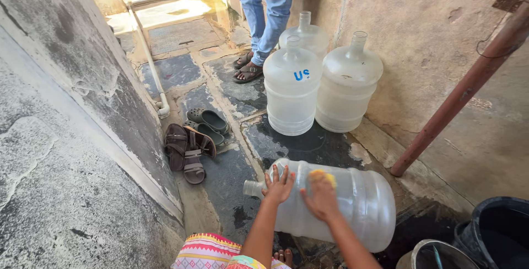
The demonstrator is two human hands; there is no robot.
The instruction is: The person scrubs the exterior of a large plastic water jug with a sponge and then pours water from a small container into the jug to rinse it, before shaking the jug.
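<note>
Water jug [336, 203], large, translucent and plastic, is being steadied on its side on the wet stone floor [231, 175], long axis running left to right, neck pointing left toward the grey wall [71, 137]. It is being held down by the left hand [278, 185], fingers spread flat near the shoulder, while a yellow sponge [322, 177] is being pressed on by the curled right hand [321, 198]. Seemingly empty, light and slippery, it is best gripped at the neck; three upright jugs [314, 82], sandals [190, 148] and dark buckets [496, 230] are being left nearby.
</note>
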